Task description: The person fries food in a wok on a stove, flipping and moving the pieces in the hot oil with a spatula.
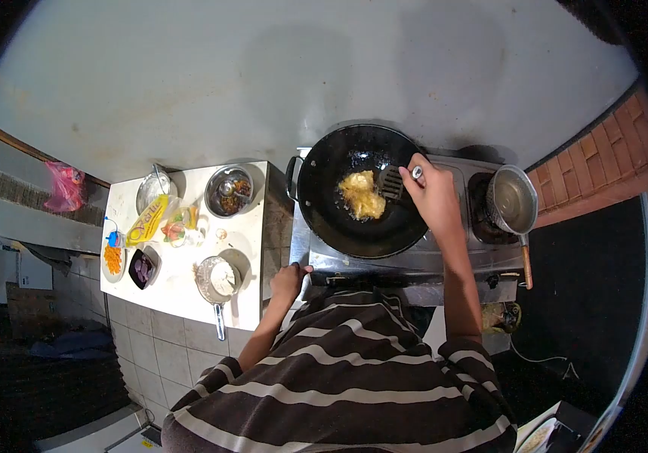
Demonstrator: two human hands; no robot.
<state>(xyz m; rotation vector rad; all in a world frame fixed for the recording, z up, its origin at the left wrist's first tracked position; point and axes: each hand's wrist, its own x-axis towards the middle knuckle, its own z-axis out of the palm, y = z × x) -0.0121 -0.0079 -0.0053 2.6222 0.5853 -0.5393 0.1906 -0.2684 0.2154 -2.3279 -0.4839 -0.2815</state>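
The right hand (430, 187) is closed around the handle of a slotted spatula (392, 183), its blade beside the golden food (362, 198), which lies in the wok (368, 241) just left of that hand; the left hand (288, 281) rests by the front edge of the stove (415, 262), its grip unclear

The right fingers (409, 182) hold a slotted spatula (391, 183) beside golden food (363, 198) in a wok (331, 228).
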